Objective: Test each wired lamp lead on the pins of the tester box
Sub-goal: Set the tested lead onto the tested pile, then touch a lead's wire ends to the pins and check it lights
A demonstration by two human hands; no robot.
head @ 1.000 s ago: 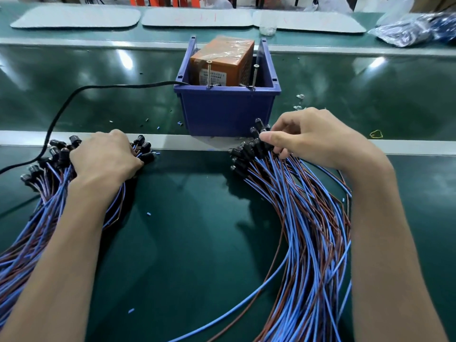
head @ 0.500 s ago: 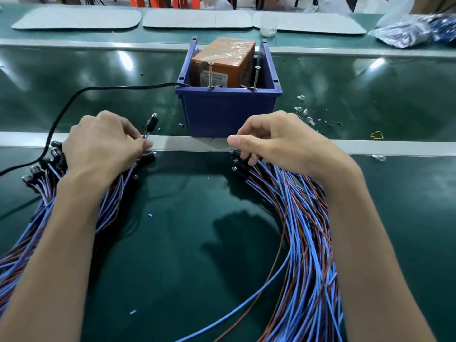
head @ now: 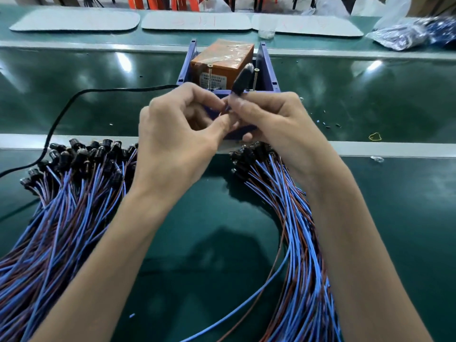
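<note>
Right hand (head: pixel 269 119) pinches one lamp lead (head: pixel 243 79) just below its black lamp, and left hand (head: pixel 177 134) pinches its wires, held up before the blue bin (head: pixel 267 67), close to the pins (head: pixel 209 75); contact is unclear. Large bundles (head: pixel 74 193) flank both arms on the desk (head: pixel 394 218), so much testing probably remains. Inside the bin sits the orange tester box (head: pixel 222 60).
</note>
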